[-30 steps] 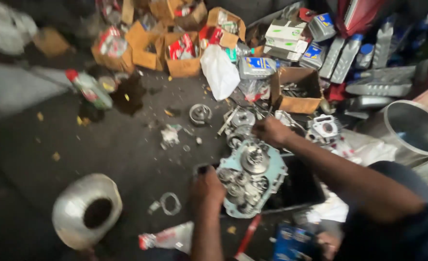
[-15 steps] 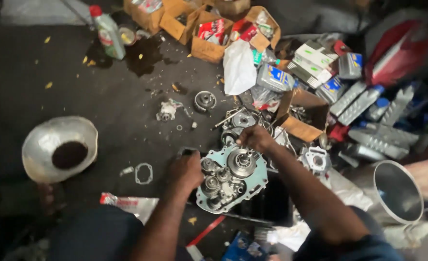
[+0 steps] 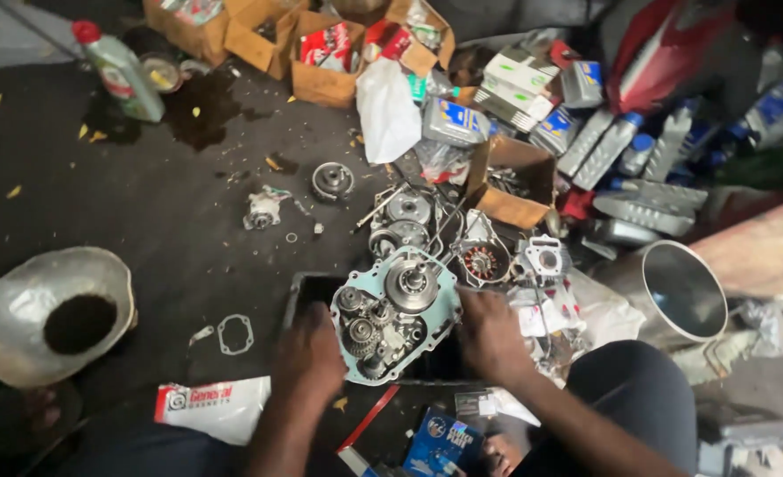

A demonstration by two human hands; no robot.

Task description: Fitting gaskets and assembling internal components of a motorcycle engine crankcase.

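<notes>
Metal bowl: at the far left of the frame we see a dented silver bowl holding dark liquid.
Oil bottle: in the upper left stands a green bottle with a red cap, beside a dark spill on the floor.
Gasket: a thin flat gasket lies on the floor, lower left of centre, near a white packet.
Left hand: our left hand sits low and just left of centre, fingers curled over the left edge of the engine case; it looks like a light grasp, though we cannot tell how firm.
Engine case: the open engine case with its exposed gears rests at centre frame on a dark tray, between both hands.
Right hand: our right hand is just right of centre, touching the case's right edge, fingers bent; whether it grips we cannot tell.
Steel cylinder: a shiny open cylinder lies at the right.
Boxes: cardboard boxes line the top.
</notes>
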